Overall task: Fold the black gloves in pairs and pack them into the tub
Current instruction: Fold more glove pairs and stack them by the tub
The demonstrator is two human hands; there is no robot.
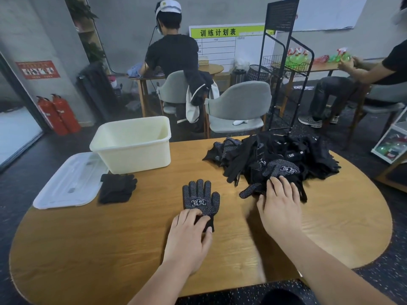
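Under the left hand (189, 234): flat glove (201, 200), dotted side up on the table (88, 249), its fingers pointing away from the grip. Thumb and fingers pinch its cuff.

Right hand (282, 205): released, fingers spread fairly straight on top of a dotted glove (279, 170) at the near edge of the pile (275, 155). Nothing grasped yet. Rest of the pile sits beyond and to both sides of those fingertips, tangled.

Far left of the left grip: folded pair (116, 188), just in front of the tub (132, 146), beside the lid (68, 183). Tub is open, nothing visible inside from this angle. Judgement: early, packing not started.

Risks from here:
- Pile is knotted, so pulling the dotted glove toward the flat one could drag its neighbours along, or tip some off the far table edge.
- Pile mixes dotted and plain gloves. A quick grab could bring a mismatch, or a same-hand glove; can't tell handedness from here.
- The left pinch holds only the cuff. A tug could bunch or skew the flat glove, and the pair would then stack crooked.
- Folded pair is loose and outside the tub; a sweeping arm could undo it.
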